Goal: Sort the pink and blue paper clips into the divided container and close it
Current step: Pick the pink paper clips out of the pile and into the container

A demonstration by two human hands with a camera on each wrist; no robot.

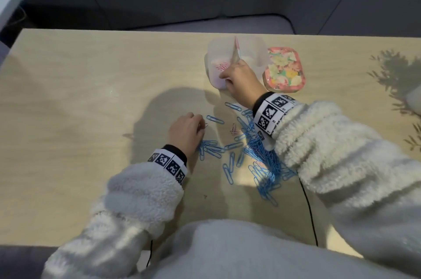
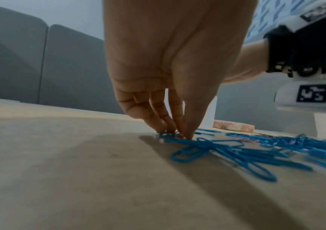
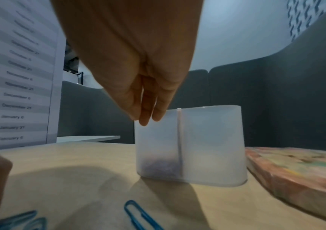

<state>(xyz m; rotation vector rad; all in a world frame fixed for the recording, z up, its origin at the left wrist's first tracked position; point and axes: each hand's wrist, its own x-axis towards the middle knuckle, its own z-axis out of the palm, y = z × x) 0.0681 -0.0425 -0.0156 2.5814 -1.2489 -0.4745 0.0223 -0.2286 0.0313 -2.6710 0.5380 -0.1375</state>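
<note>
A translucent divided container stands open at the table's far side, with pink clips in its left compartment; the right one looks empty. My right hand hovers at the left compartment's near rim. Its straight fingers point down and hold nothing I can see. The floral lid lies just right of the container. Several blue clips are scattered between my arms. My left hand pinches a small pink clip against the table, fingertips bunched. Another pink clip lies nearby.
A black cable runs off the near table edge by my right sleeve. A white object sits at the right edge among plant shadows. A grey sofa lies beyond the far edge. A printed date sheet stands at the left.
</note>
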